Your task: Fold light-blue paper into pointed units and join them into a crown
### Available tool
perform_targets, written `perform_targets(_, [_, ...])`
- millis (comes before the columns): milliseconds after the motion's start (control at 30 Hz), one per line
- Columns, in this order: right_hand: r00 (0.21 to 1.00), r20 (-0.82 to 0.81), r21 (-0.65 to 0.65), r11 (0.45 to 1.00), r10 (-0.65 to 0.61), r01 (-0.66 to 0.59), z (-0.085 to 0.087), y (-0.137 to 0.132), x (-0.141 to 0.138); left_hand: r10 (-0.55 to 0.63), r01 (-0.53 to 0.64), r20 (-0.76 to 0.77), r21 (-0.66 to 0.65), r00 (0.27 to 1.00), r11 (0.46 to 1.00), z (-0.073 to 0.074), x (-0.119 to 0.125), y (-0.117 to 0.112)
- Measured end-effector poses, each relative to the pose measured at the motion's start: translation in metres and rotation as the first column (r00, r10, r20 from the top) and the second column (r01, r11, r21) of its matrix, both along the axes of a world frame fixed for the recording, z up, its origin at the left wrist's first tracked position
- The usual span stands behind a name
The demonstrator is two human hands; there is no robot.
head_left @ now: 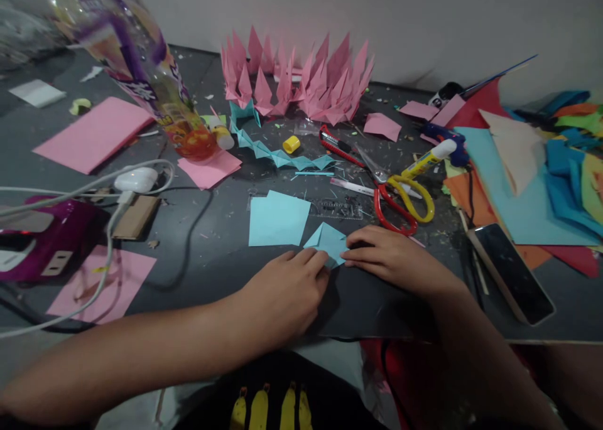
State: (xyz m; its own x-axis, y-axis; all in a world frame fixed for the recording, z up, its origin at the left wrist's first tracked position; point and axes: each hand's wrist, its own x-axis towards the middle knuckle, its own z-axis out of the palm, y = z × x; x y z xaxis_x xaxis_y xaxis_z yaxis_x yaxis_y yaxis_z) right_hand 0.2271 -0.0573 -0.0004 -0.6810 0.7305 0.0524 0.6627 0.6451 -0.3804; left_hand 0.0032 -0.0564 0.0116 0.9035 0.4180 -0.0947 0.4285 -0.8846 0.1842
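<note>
Step, as I read it: creasing a folded blue piece (327,241). It lies flat on the counter (226,254), front centre, just right of a flat blue square (277,220).
Left hand (282,292) grip: fingertips pinning its left corner. Right hand (391,257) grip: fingers flat on its right edge. Both hold it down; neither lifts it.
Next crease would need one hand as anchor, the other running the edge, corners lined up first.
Count: 1 folded piece, 1 spare blue square, 1 blue chain of folded units (277,154), 1 pink spiked ring (296,81), 3 pink sheets on the left, 1 scissors (396,198), 1 glue stick (431,157), 1 phone (511,273).
</note>
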Motion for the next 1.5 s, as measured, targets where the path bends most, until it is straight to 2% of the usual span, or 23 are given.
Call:
perform_targets(133, [1.000, 0.001, 0.009, 1.000, -0.021, 0.021, 0.001, 0.000, -0.005, -0.023, 0.023, -0.021, -0.006, 1.000, 1.000, 0.001, -0.001, 0.000])
perform_targets(300, [0.992, -0.089, 0.000, 0.996, -0.087, 0.087, -0.002, 0.001, -0.015, -0.036, 0.036, -0.052, -0.002, 0.998, 0.999, 0.001, 0.000, -0.001])
perform_targets(633, [0.962, -0.177, -0.010, 0.978, -0.208, 0.210, -0.013, 0.002, -0.022, -0.013, 0.013, 0.016, 0.042, 1.000, 0.999, 0.001, 0.001, -0.002])
perform_targets(733, [0.975, -0.159, 0.075, 0.982, -0.157, 0.171, -0.012, 0.002, -0.019, -0.008, 0.008, 0.004, 0.045, 1.000, 0.999, -0.001, 0.003, -0.003])
perform_targets(833, [0.992, -0.071, 0.142, 0.984, -0.102, 0.111, -0.009, 0.001, -0.014, -0.034, 0.035, -0.023, 0.051, 0.999, 0.998, -0.002, 0.005, -0.004])
perform_targets(1033, [0.995, 0.012, 0.025, 0.995, -0.098, 0.098, -0.007, 0.000, -0.003, -0.045, 0.045, 0.004, 0.083, 0.999, 0.996, -0.004, 0.005, -0.004])
perform_targets(1167, [0.997, -0.021, -0.018, 0.997, -0.076, 0.075, -0.007, 0.000, 0.000, -0.083, 0.082, 0.000, 0.057, 0.997, 0.995, -0.003, 0.004, -0.002])
perform_targets(1233, [0.992, -0.104, 0.001, 0.998, -0.069, 0.070, -0.007, 0.000, -0.002, -0.076, 0.076, 0.013, 0.055, 0.997, 0.996, -0.002, 0.004, 0.000])
perform_targets(1333, [0.945, -0.257, 0.027, 0.976, -0.201, 0.215, -0.009, 0.000, -0.009, -0.043, 0.042, 0.034, 0.033, 0.999, 0.999, -0.001, 0.004, 0.008])
perform_targets(1400, [0.920, -0.275, 0.020, 0.956, -0.278, 0.294, -0.012, 0.000, -0.014, -0.009, 0.010, 0.061, -0.015, 0.998, 1.000, -0.002, 0.003, 0.015])
perform_targets(1500, [0.941, -0.241, 0.023, 0.968, -0.237, 0.250, -0.017, 0.001, -0.018, 0.073, -0.057, 0.138, -0.118, 0.988, 0.991, -0.005, 0.002, 0.025])
